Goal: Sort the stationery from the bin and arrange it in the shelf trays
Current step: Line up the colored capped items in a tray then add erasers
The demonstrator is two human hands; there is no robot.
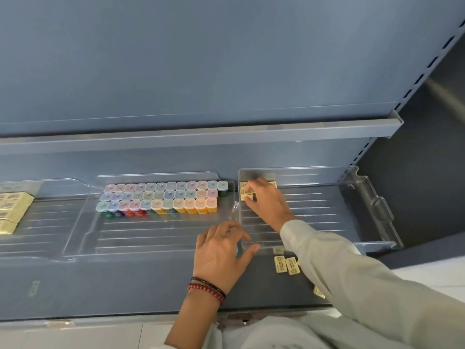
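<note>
A clear plastic tray [327, 197] lies on the shelf at the right. In its far left corner sit small yellow erasers [245, 191], and my right hand [266, 200] reaches in and pinches one of them. My left hand [221, 250] grips the tray's near left corner between spread fingers and thumb. Several more yellow erasers [286, 264] lie loose on the shelf just in front of the tray, partly hidden by my right sleeve.
The middle clear tray [151, 238] holds rows of small coloured capped containers [161, 197] at its back. At far left another tray holds stacked yellow packs [12, 210]. An upper shelf edge [201, 137] overhangs. A slotted upright [377, 137] bounds the right side.
</note>
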